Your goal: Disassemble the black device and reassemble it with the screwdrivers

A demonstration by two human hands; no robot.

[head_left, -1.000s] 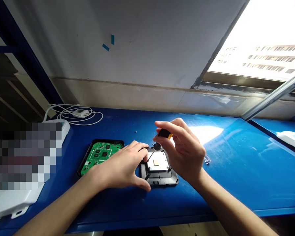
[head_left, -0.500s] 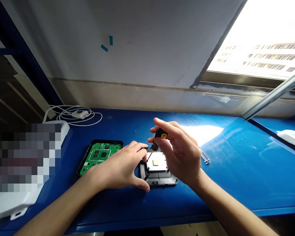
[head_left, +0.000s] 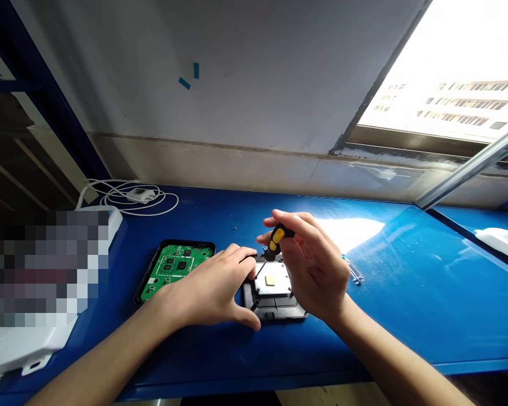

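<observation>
Left on the blue table (head_left: 406,304), I see a green circuit board (head_left: 182,265) in a black shell (head_left: 147,274). My left hand (head_left: 215,287) spreads thumb from fingers beside a black plastic cover (head_left: 285,312) with a white plate (head_left: 280,282), nearer the front edge. My right hand (head_left: 317,265) clamps a black-and-yellow screwdriver (head_left: 275,239), tip at the plate's back-left corner.

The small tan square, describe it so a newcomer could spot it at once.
On the blue table, between the left hand and the right hand, lies a black cover. The white plate on it bears the tan square. Its flat, tan face sets it apart from the dark spots at the plate's edge.
</observation>
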